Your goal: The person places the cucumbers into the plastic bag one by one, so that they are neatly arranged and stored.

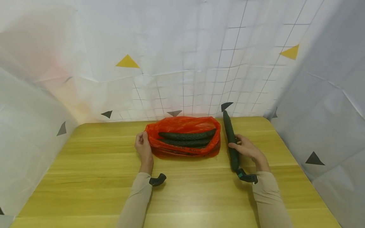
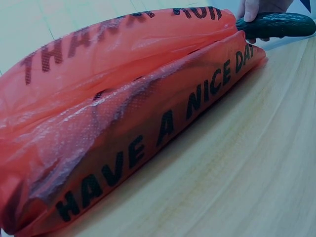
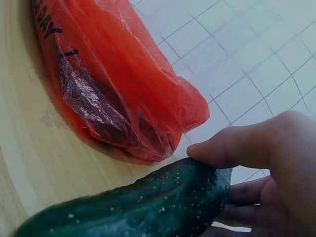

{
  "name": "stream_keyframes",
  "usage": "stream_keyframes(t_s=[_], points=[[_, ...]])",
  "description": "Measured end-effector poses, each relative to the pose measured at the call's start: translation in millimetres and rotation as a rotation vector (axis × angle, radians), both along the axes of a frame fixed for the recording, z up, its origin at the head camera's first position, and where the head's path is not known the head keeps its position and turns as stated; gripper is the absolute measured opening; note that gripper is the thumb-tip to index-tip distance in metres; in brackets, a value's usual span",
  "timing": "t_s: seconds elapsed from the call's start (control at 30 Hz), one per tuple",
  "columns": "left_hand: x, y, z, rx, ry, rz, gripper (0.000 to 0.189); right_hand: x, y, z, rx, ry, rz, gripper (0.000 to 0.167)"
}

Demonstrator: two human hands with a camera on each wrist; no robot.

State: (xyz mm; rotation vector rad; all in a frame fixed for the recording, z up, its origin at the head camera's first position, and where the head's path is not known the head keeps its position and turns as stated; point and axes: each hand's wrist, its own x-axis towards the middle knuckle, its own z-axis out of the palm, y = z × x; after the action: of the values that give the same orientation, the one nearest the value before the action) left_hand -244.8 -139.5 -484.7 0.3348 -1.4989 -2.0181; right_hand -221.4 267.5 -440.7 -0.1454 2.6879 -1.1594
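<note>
A red plastic bag (image 1: 185,155) with black lettering lies on the table, its mouth gaping upward. Dark green cucumbers (image 1: 188,136) lie lengthwise inside it. At the bag's left end my left hand (image 1: 143,146) pinches the rim between thumb and fingers. My right hand (image 1: 246,147) grips another cucumber (image 1: 234,156) around its middle, just right of the bag. That cucumber points away from me, its far end near the back edge. In the right wrist view the thumb (image 3: 212,150) presses on the bumpy skin of the held cucumber (image 3: 148,202), with fingers behind it.
The wooden table (image 1: 85,177) reaches back to a white sheet wall (image 1: 182,47) with grid lines and triangle marks. Another white sheet (image 1: 328,110) hangs along the right side. Black wrist mounts (image 1: 157,180) sit on both wrists.
</note>
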Motion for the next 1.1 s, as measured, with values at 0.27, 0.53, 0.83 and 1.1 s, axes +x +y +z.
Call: stream_keyframes(t_s=[0.27, 0.53, 0.83, 1.1], points=[[-1.9, 0.3, -2.5, 0.022, 0.037, 0.003, 0.018, 0.4, 0.3, 3.5, -0.078, 0.039, -0.029, 0.069], [-0.8, 0.6, -1.0, 0.001, 0.0, 0.002, 0.025, 0.4, -0.1, 8.2, -0.125, 0.076, -0.037, 0.069], [-1.6, -0.1, -1.8, -0.006, -0.015, 0.006, 0.028, -1.9, -0.7, 9.0, -0.225, 0.14, -0.071, 0.063], [-1.3, 0.0, -2.0, -0.01, -0.007, 0.006, 0.034, -2.8, -4.4, 11.9, -0.281, 0.243, -0.149, 0.06]])
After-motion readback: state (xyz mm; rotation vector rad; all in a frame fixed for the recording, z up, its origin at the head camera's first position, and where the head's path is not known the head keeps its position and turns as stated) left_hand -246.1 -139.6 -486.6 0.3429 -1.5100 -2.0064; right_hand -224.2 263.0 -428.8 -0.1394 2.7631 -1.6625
